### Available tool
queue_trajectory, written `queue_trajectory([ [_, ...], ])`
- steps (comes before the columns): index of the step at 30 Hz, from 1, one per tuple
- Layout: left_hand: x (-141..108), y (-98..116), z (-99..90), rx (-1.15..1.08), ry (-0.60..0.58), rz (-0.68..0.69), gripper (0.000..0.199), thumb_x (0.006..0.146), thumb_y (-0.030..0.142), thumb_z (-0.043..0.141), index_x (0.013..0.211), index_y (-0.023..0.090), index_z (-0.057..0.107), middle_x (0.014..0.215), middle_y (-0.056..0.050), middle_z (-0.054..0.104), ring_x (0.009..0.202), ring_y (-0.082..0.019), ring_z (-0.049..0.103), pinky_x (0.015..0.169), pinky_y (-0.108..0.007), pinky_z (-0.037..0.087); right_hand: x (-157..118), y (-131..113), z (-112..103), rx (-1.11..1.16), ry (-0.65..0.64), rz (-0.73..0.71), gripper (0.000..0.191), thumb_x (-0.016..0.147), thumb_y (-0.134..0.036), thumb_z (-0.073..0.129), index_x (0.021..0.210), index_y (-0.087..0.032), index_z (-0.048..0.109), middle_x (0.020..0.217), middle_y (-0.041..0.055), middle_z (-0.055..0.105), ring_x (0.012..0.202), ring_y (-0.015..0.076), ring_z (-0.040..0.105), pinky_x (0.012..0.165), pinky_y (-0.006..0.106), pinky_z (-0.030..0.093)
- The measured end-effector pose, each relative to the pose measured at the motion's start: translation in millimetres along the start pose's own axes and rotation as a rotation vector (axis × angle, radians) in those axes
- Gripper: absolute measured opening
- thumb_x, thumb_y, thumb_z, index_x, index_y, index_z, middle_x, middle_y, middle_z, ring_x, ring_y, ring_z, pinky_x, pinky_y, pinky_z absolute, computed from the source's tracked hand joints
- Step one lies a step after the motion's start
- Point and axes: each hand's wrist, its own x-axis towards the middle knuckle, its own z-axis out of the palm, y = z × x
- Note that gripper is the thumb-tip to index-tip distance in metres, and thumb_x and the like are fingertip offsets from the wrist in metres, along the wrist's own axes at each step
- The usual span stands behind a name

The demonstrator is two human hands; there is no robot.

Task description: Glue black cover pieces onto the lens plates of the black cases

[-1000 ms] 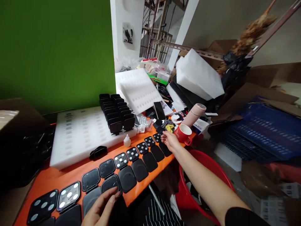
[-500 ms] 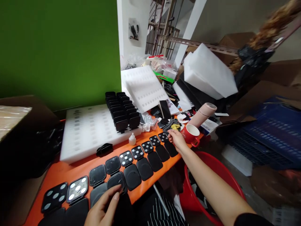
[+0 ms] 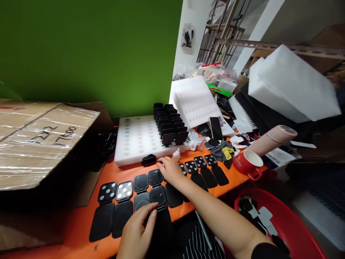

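Near the table's front edge, my left hand (image 3: pixel 140 228) has thumb and fingers pressed toward each other beside a black square piece (image 3: pixel 157 195); what it holds is too small to make out. My right hand (image 3: pixel 171 171) reaches across the row, fingertips beside a small black bundle (image 3: pixel 148 160) and left of a white dropper bottle (image 3: pixel 176 155); its grip is unclear. Hinged black pieces lie open in a row on the orange table (image 3: pixel 107 176). Some carry silvery dots, such as the leftmost one (image 3: pixel 107 192); others have plain dark faces (image 3: pixel 141 182).
Behind the row, a white foam block (image 3: pixel 134 140) holds upright black pieces (image 3: pixel 168 124). To the right are a red mug (image 3: pixel 248 163), pink bottle (image 3: pixel 272 140), phone (image 3: pixel 216 128) and cloths (image 3: pixel 219 151). A red tub (image 3: pixel 293 223) stands below. A cardboard box (image 3: pixel 45 144) is at left.
The view has turned left. My right hand has moved left from the row's far right end to near the black bundle. My left hand stays by the same black square piece.
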Motion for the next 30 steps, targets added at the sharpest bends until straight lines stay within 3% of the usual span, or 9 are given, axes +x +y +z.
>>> queue_trajectory([
  [6, -4, -11, -11.5, 0.031, 0.059, -0.018, 0.026, 0.086, 0.041, 0.047, 0.097, 0.029, 0.068, 0.098, -0.001, 0.073, 0.091, -0.020, 0.068, 0.076, -0.029, 0.056, 27, 4, 24, -0.109, 0.016, 0.073, 0.021, 0.088, -0.028, 0.052, 0.104, -0.020, 0.064, 0.099, 0.0054, 0.067, 0.092, 0.0201, 0.061, 0.076, 0.028, 0.042],
  [12, 0, -15, -18.2, 0.014, 0.088, -0.027, 0.027, 0.086, 0.040, 0.047, 0.097, 0.028, 0.069, 0.097, -0.002, 0.073, 0.091, -0.021, 0.067, 0.077, -0.031, 0.055, 26, 4, 20, -0.140, 0.067, 0.015, 0.018, 0.089, -0.026, 0.050, 0.082, -0.021, 0.065, 0.089, 0.0044, 0.067, 0.084, 0.0188, 0.059, 0.072, 0.027, 0.040],
  [16, 12, -17, -24.2, -0.049, 0.116, -0.100, 0.028, 0.083, 0.041, 0.049, 0.096, 0.028, 0.069, 0.100, -0.003, 0.071, 0.096, -0.024, 0.065, 0.082, -0.037, 0.052, 22, 9, 12, 0.037, 0.110, 0.016, 0.017, 0.087, -0.024, 0.047, 0.079, -0.019, 0.061, 0.083, 0.0045, 0.065, 0.080, 0.0186, 0.058, 0.072, 0.028, 0.040],
  [18, 23, -16, -25.7, -0.184, 0.148, -0.180, 0.028, 0.079, 0.043, 0.053, 0.095, 0.026, 0.070, 0.103, -0.005, 0.070, 0.100, -0.026, 0.062, 0.088, -0.040, 0.049, 19, 11, 9, 0.174, 0.120, 0.046, 0.016, 0.086, -0.025, 0.045, 0.078, -0.019, 0.058, 0.078, 0.0030, 0.063, 0.076, 0.0177, 0.057, 0.070, 0.028, 0.041],
  [20, 38, -13, -25.1, -0.377, 0.182, -0.265, 0.031, 0.075, 0.042, 0.058, 0.097, 0.023, 0.069, 0.108, -0.007, 0.068, 0.106, -0.027, 0.059, 0.093, -0.042, 0.045, 15, 11, 7, 0.316, 0.071, 0.095, 0.016, 0.085, -0.027, 0.045, 0.075, -0.019, 0.055, 0.070, 0.0008, 0.059, 0.069, 0.0163, 0.055, 0.065, 0.027, 0.041],
  [23, 59, -9, -20.8, -0.538, 0.168, -0.323, 0.044, 0.075, 0.044, 0.056, 0.110, 0.018, 0.062, 0.113, -0.010, 0.066, 0.104, -0.024, 0.061, 0.091, -0.040, 0.047, 5, 5, 3, 0.550, -0.123, 0.137, 0.017, 0.083, -0.032, 0.048, 0.072, -0.019, 0.051, 0.062, -0.0025, 0.053, 0.059, 0.0132, 0.051, 0.058, 0.025, 0.041],
  [26, 68, -5, -14.1, -0.621, 0.085, -0.346, 0.046, 0.073, 0.047, 0.058, 0.104, 0.013, 0.062, 0.096, -0.011, 0.071, 0.082, -0.022, 0.068, 0.075, -0.037, 0.054, -15, -4, -4, 0.742, -0.279, 0.189, 0.023, 0.080, -0.040, 0.054, 0.072, -0.019, 0.050, 0.060, -0.0038, 0.052, 0.054, 0.0109, 0.049, 0.054, 0.023, 0.039],
  [30, 56, 2, -0.9, -0.653, 0.004, -0.355, 0.039, 0.069, 0.048, 0.061, 0.087, 0.013, 0.064, 0.074, -0.006, 0.071, 0.067, -0.020, 0.068, 0.064, -0.033, 0.054, -54, -4, -15, 0.862, -0.396, 0.347, 0.030, 0.073, -0.047, 0.062, 0.070, -0.019, 0.050, 0.059, -0.0037, 0.054, 0.051, 0.0094, 0.048, 0.051, 0.021, 0.038],
])
